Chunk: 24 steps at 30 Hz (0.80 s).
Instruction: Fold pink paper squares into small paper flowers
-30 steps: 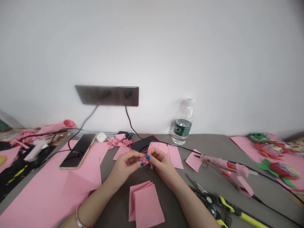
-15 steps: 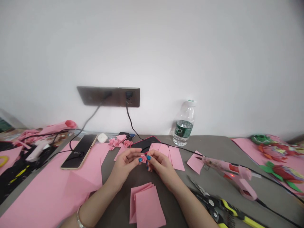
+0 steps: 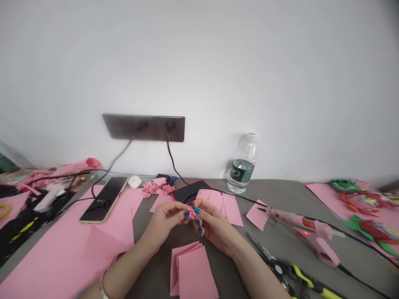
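Observation:
Between the fingertips of both hands is a small pink paper rose (image 3: pixel 192 214). My left hand (image 3: pixel 170 216) pinches it from the left, thumb and fingers closed on it. From the other side my right hand (image 3: pixel 212 222) grips the same rose, its lower fingers curled beneath. Folded pink paper pieces (image 3: pixel 196 270) lie in a stack just below, nearer to me. Behind the hands are several finished pink paper roses (image 3: pixel 157 187) and some pink paper squares (image 3: pixel 222 203).
A glue gun (image 3: pixel 302 228) with a lit red light lies at right, its cord crossing the table. Open scissors (image 3: pixel 277 265) lie nearer. A water bottle (image 3: pixel 242 166) stands by the wall. A phone (image 3: pixel 104 199) rests on a pink sheet (image 3: pixel 71 245); colourful paper flowers (image 3: pixel 374 228) lie far right.
Both hands have shifted slightly, and the rose has turned so its spiral centre faces me more. The right hand's lower fingers have uncurled somewhat into view.

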Motion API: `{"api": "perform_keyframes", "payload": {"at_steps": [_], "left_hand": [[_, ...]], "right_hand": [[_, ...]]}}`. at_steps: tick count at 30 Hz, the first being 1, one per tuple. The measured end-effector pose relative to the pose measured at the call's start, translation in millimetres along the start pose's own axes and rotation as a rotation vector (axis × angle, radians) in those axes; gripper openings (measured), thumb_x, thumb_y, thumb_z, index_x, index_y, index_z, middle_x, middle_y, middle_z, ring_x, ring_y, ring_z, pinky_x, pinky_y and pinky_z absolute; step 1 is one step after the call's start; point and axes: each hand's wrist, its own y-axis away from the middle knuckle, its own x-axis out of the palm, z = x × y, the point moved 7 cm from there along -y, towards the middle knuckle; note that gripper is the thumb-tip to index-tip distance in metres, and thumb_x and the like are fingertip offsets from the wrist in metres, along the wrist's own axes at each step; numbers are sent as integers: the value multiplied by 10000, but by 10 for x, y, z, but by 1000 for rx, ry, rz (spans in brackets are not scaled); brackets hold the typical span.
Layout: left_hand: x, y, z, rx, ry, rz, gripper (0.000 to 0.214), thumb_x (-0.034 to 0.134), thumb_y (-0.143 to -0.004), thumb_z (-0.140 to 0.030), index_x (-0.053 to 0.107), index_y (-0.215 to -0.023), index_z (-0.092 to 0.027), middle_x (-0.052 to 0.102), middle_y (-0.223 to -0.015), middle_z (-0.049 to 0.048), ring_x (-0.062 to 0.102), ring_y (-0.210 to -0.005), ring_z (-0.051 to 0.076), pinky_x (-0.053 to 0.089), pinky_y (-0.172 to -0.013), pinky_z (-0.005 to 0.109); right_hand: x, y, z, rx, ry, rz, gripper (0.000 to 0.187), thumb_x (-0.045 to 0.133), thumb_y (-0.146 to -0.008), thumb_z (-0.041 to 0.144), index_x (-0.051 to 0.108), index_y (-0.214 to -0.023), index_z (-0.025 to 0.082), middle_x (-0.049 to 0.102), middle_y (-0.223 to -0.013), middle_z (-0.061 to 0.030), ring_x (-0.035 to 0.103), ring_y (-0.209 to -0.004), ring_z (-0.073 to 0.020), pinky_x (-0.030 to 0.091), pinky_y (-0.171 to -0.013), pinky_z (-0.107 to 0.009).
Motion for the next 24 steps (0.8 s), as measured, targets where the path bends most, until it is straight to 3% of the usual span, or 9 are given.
{"api": "perform_keyframes", "payload": {"at_steps": [6, 10, 15, 20, 24], "left_hand": [[12, -2, 11, -2, 28, 19, 189, 815, -694, -317, 777, -806, -170, 751, -746, 34, 667, -662, 112, 533, -644, 181], [5, -3, -17, -7, 29, -2, 219, 814, -689, -344, 774, -812, -167, 745, -773, 39, 670, -698, 125, 551, -678, 203], [-34, 4, -67, 19, 19, -70, 261, 799, -689, -355, 761, -858, -161, 719, -768, 35, 659, -708, 132, 553, -679, 216], [-74, 9, -129, 68, -30, -131, 210, 769, -708, -322, 706, -831, -164, 673, -692, 2, 622, -636, 119, 518, -584, 194], [-41, 7, -164, 92, -122, -80, 155, 743, -722, -300, 694, -756, -157, 665, -692, 6, 616, -625, 125, 523, -598, 212]], "right_hand": [[31, 20, -17, 58, -55, 34, 310, 799, -749, 331, 532, -817, 189, 519, -543, 75, 440, -416, -37, 294, -436, -152], [-34, -46, 2, -44, -2, -45, 335, 811, -727, 374, 541, -791, 187, 524, -545, 75, 443, -436, -39, 325, -456, -152], [-101, -88, 79, -245, 252, -142, 345, 799, -713, 441, 604, -802, 171, 607, -646, 34, 555, -525, -77, 431, -530, -193], [-55, -77, 86, -224, 328, -132, 375, 785, -709, 477, 585, -808, 176, 630, -645, 22, 605, -541, -107, 475, -550, -227], [-39, -48, 145, -288, 415, -202, 381, 744, -730, 520, 580, -796, 182, 563, -591, 50, 519, -457, -79, 412, -433, -189]]}}
